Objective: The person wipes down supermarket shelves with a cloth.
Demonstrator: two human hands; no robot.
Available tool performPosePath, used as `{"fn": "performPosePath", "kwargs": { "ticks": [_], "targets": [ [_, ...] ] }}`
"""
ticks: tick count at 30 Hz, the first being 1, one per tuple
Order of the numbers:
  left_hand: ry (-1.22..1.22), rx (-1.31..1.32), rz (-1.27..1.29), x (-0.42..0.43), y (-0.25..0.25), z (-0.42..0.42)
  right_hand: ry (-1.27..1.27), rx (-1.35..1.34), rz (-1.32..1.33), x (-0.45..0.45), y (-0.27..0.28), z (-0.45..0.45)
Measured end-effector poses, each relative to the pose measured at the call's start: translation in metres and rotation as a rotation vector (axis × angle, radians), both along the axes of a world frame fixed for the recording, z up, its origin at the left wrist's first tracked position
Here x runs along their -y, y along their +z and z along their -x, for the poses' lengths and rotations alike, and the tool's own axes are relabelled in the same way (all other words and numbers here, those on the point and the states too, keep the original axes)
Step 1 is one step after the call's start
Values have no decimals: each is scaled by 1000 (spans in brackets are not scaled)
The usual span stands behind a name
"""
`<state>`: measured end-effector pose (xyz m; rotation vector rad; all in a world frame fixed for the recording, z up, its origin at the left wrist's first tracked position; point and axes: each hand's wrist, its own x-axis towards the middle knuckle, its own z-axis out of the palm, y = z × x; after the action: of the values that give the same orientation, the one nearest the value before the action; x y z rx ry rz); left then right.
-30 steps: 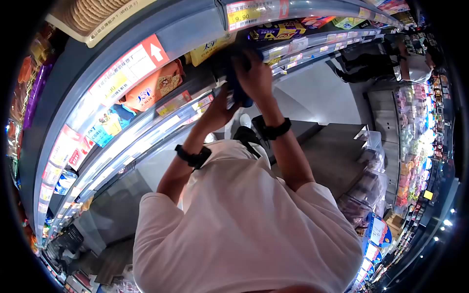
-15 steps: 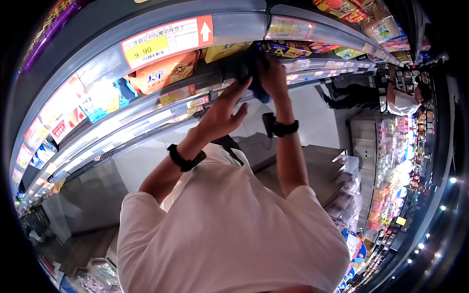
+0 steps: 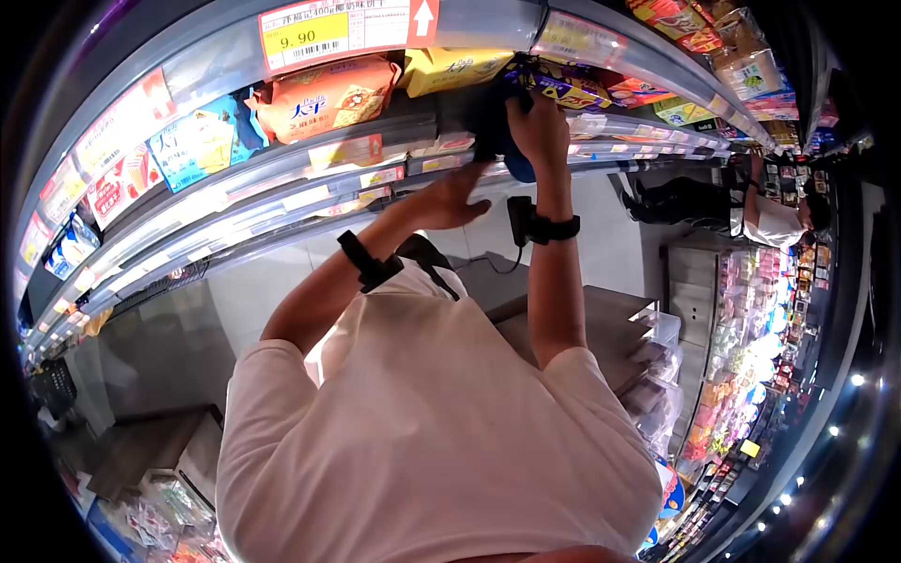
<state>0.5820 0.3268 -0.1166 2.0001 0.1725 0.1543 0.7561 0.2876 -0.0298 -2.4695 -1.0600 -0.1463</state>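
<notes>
At the shelf, my right hand [image 3: 542,136] is closed around a dark blue cloth [image 3: 518,165], which hangs down in folds past the shelf edge. My left hand [image 3: 449,200] is open just below and to the left, thumb apart from the fingers. Its fingertips reach the dark bundle's lower edge; whether they touch it I cannot tell. Beside the cloth on the shelf lie a yellow biscuit pack [image 3: 457,71], an orange biscuit pack [image 3: 326,99] and a purple box [image 3: 566,86]. Both wrists wear black bands.
A large price label [image 3: 347,34] runs along the upper shelf edge. Further left is a blue biscuit pack [image 3: 208,143]. Lower shelf edges with price strips curve beneath my hands. A person [image 3: 765,211] stands further down the aisle. Behind me are a brown-topped display stand [image 3: 572,324] and packed shelves.
The view has shifted, showing more of the packs on the shelf. My left hand has dropped a little away from my right, its fingers lower. My right hand still grips the cloth.
</notes>
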Motion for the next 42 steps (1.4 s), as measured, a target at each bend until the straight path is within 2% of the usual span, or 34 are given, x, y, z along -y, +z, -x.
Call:
{"fn": "performPosePath", "kwargs": {
  "ticks": [1,3,4,5,6,7,8,9,11,12,13,14,16,17,18,20,22,23,26,28,30,32,33,35,39,41,42],
  "targets": [
    [-14,-178,125,-8,8,7,-30,-14,29,-3,0,5],
    [55,-322,189,-14,-9,15,7,-52,27,-10,-2,12],
    [86,-129,386,-12,-35,15,92,-134,56,-15,1,18],
    [77,-146,369,-15,-28,21,173,-214,79,-20,3,25],
    [66,-153,461,-18,-12,26,254,-175,24,-23,-4,31],
    [55,-157,554,-22,-2,26,240,-180,5,-23,-7,32],
    [13,-40,705,-28,-41,23,221,-165,26,-21,-1,37],
    [-1,-52,690,-25,-35,18,202,-150,48,-17,4,38],
    [284,-10,794,-13,-23,8,247,-185,-70,-8,-6,-1],
    [277,-37,744,-11,-23,-3,177,-203,1,-3,-6,-21],
    [301,-31,838,0,10,-9,110,-225,76,4,-8,-34],
    [291,-54,869,4,18,-16,150,-226,-36,12,-3,-37],
    [286,-78,894,4,23,-23,110,-210,-1,9,-5,-26],
    [247,-139,988,0,21,-24,73,-180,47,4,-2,-18],
    [209,-197,1084,-4,22,-24,142,-168,-56,-1,-6,-9],
    [243,-123,1082,-4,23,-8,216,-309,-5,-11,-6,13],
    [225,-41,1095,-9,22,9,265,-255,-95,-10,-13,33],
    [271,-95,1095,-10,25,14,270,-295,-123,-1,-3,39],
    [154,-54,1126,-13,1,15,236,-240,-276,39,-16,48],
    [72,-94,1095,-20,-44,17,188,-426,-291,80,-13,63],
    [-77,-90,1106,-20,-84,24,78,-489,-318,115,-26,81],
    [-331,-19,1116,10,-50,13,-73,-532,-279,154,-47,99],
    [-260,-435,701,9,-80,-1,-104,-580,-366,172,-65,108],
    [-315,-416,700,28,-86,5,-151,-604,-403,204,-92,124],
    [-446,-559,728,60,-84,33,-426,-709,-326,259,-91,201],
    [-546,-644,795,75,-85,47,-534,-939,-13,276,-68,240],
    [-629,-720,781,88,-68,54,-538,-840,18,284,-70,262]
  ]
}}
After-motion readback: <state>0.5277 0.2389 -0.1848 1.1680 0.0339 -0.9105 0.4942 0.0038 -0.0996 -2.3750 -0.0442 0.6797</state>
